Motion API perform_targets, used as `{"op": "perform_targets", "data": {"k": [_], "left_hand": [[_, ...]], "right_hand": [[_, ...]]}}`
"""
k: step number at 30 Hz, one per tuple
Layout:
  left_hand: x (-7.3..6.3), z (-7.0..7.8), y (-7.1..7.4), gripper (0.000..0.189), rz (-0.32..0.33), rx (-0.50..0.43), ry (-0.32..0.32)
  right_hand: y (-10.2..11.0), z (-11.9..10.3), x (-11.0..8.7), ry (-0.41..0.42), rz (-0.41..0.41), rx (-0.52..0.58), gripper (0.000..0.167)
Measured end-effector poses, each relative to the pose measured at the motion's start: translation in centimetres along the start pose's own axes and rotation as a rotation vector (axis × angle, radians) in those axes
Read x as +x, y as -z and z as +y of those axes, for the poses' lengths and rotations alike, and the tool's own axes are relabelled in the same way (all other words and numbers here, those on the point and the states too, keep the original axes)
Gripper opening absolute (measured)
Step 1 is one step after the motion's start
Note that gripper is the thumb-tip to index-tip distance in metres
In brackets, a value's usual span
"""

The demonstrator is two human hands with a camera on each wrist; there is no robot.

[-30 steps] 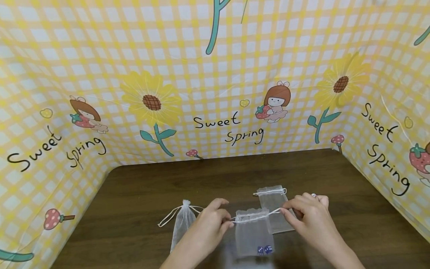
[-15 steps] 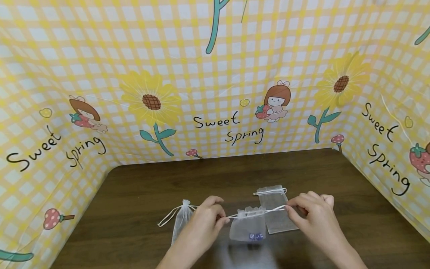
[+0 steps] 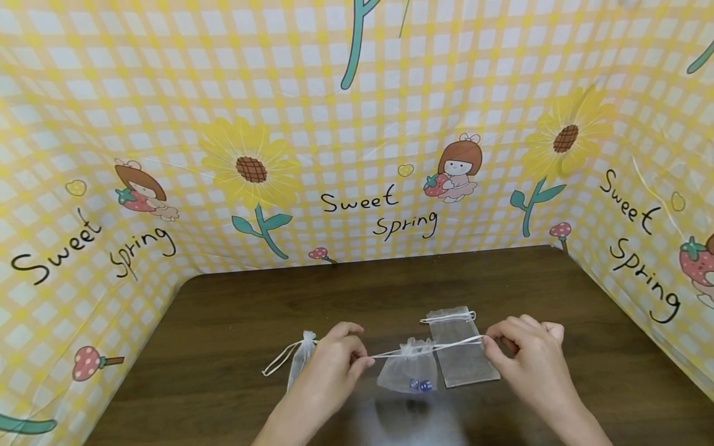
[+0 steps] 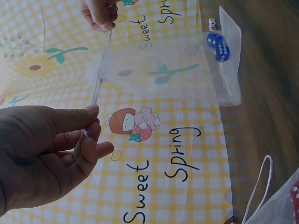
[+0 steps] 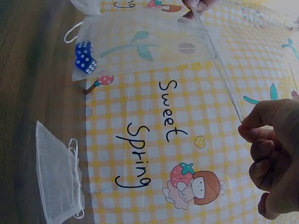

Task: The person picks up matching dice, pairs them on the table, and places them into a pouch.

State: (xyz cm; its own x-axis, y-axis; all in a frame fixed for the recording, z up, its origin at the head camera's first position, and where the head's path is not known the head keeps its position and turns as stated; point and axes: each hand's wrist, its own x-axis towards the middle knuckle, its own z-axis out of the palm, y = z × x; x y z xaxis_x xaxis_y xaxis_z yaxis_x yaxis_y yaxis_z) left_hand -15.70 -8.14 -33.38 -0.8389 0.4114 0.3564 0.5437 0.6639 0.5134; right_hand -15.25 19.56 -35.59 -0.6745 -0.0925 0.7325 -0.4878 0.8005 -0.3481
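Note:
A sheer white drawstring pouch [image 3: 407,375] hangs between my hands, its mouth gathered into ruffles. Two blue dice [image 5: 85,58] with white dots lie in its bottom. My left hand [image 3: 334,365] pinches one end of the white drawstring [image 4: 96,92] between thumb and forefinger. On the other side, my right hand [image 3: 530,353] pinches the opposite end, also with thumb and forefinger. The cord is stretched almost straight across the pouch's neck. Both hands stay above the table, and the pouch's bottom hangs over its dark surface.
Flat on the brown table [image 3: 251,310] behind the held pouch lies another sheer pouch [image 3: 468,362]. A cinched pouch [image 3: 301,362] with something red [image 4: 295,196] in it is partly behind my left arm. Beyond the held pouch is a small white die [image 4: 212,24]. Yellow checked cloth [image 3: 357,124] surrounds the table.
My hands have moved apart, drawing the cord longer on both sides. The pouch's mouth has bunched from wide and flat to a narrow gather, and the pouch has risen in the head view.

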Motion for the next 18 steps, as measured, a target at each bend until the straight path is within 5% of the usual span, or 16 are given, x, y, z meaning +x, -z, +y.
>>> {"op": "perform_targets", "data": {"k": [18], "left_hand": [[-0.2, -0.5, 1.1, 0.017, 0.066, 0.02, 0.013]], "right_hand": [[0.2, 0.6, -0.1, -0.035, 0.093, 0.0, 0.023]]}}
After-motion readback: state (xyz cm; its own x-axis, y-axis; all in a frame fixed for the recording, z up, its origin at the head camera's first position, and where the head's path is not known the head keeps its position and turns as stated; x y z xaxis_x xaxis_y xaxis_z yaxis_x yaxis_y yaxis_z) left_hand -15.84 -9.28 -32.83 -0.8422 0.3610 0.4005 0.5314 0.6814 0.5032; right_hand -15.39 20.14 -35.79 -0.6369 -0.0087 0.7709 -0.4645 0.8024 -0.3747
